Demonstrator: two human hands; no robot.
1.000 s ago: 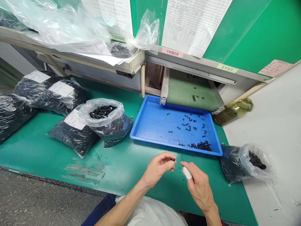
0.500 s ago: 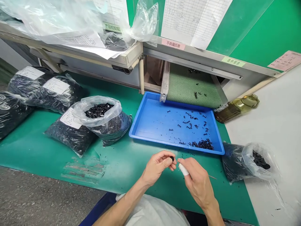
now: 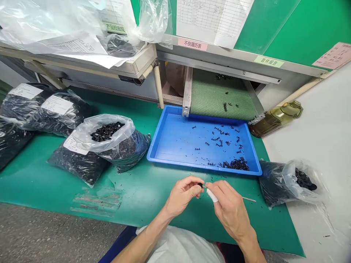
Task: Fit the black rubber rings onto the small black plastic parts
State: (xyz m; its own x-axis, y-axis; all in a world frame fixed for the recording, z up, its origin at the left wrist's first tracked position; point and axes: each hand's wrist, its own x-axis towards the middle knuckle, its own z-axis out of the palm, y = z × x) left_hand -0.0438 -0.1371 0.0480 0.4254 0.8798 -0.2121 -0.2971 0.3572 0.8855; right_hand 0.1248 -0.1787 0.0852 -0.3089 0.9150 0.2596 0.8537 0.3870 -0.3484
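My left hand [image 3: 181,196] pinches a small black rubber part [image 3: 200,185] between thumb and fingertips. My right hand [image 3: 230,209] is close beside it, with a white wrapping on one finger [image 3: 212,195]. A thin tan stick [image 3: 249,199] sticks out to the right from under that hand, and its fingers seem to grip it. The other end of the stick is hidden. Beyond both hands, a blue plastic tray [image 3: 203,168] holds scattered small black parts [image 3: 236,164], with a denser heap near its front right corner.
A green mesh conveyor belt [image 3: 222,100] ends above the tray. Bulging bags of black parts [image 3: 79,164] lie to the left, and another [image 3: 282,184] lies to the right. Stray black bits dot the green mat [image 3: 137,197]. An olive bottle [image 3: 276,119] lies behind the right bag.
My right hand has moved closer to the black part, and the thin stick now shows to its right. The whole view has shifted slightly upward and left.
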